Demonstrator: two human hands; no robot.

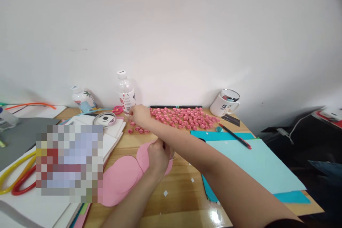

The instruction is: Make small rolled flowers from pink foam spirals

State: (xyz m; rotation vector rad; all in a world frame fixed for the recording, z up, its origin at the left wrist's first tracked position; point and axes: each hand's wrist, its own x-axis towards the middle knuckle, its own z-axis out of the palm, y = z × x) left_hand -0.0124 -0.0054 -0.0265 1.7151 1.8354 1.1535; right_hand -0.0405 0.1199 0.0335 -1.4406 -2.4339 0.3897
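My right hand [139,114] reaches far across the wooden table [184,192] to the base of a clear water bottle [125,94], next to several small pink paper roses [184,117]. Its fingers are curled and point left; what they pinch, if anything, is hidden. My left hand [157,156] is closed in a fist over a pink paper shape [120,180] near the middle of the table, gripping something I cannot make out.
A white mug [224,103] stands at the back right, with a pencil [235,136] on light blue paper sheets [253,164]. A second bottle [81,99], a tape roll [104,119], white paper stacks and coloured tubes [16,178] lie to the left.
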